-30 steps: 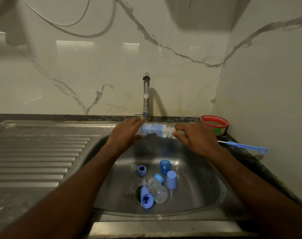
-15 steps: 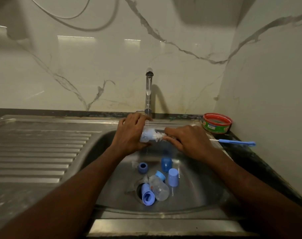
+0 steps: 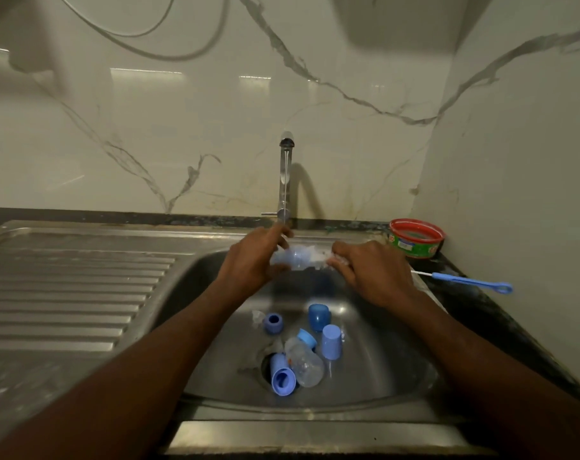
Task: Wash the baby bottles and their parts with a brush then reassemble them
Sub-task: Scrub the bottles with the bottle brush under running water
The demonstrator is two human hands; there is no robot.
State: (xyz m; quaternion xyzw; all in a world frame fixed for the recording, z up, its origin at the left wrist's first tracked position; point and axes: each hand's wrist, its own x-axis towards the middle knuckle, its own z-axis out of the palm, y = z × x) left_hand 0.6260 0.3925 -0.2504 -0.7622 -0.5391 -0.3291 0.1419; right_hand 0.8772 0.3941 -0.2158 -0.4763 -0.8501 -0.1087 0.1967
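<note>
- L hand (image 3: 252, 260) grips clear bottle (image 3: 293, 258) sideways over sink (image 3: 398, 370), under tap (image 3: 284, 180).
- R hand (image 3: 373, 273) closed round brush (image 3: 318, 255), bristle end at bottle mouth; blurred.
- Sink floor: 2nd bottle (image 3: 304, 361), blue caps (image 3: 331, 341), ring (image 3: 273, 323).
- Small blue brush (image 3: 471, 283) on tabletop (image 3: 500, 323), by red tub (image 3: 416, 238).

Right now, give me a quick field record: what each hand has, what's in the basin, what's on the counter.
left hand: grips clear bottle, held sideways over the sink
right hand: holds brush, bristle end at the bottle's mouth
tap: thin stream running
sink basin: second bottle lying by the drain, blue caps and rings around it
counter right: thin blue brush, red-rimmed tub
</note>
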